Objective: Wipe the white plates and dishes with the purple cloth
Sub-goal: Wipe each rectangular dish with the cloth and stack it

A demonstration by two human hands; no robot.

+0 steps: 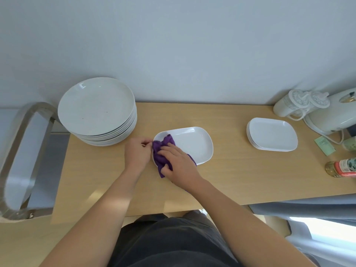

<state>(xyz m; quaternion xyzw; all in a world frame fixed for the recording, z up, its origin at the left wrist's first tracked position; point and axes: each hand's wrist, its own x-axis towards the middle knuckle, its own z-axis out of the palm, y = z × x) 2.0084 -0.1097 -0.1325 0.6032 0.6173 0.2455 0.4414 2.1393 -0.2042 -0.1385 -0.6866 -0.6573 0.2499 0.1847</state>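
A white rectangular dish point(194, 143) lies in the middle of the wooden table point(231, 174), on top of at least one more like it. The bunched purple cloth point(163, 151) covers the dish's left end. My right hand point(178, 160) grips the cloth and presses it onto the dish. My left hand point(137, 152) pinches the dish's left rim. A tall stack of round white plates point(98, 110) stands at the back left. Another stack of white rectangular dishes point(272, 133) sits at the right.
A white kettle point(331, 116) with its cord and a white lidded cup point(289, 105) stand at the back right corner. A bottle with a red label point(342, 167) lies near the right edge. A metal chair frame point(25, 151) is left of the table.
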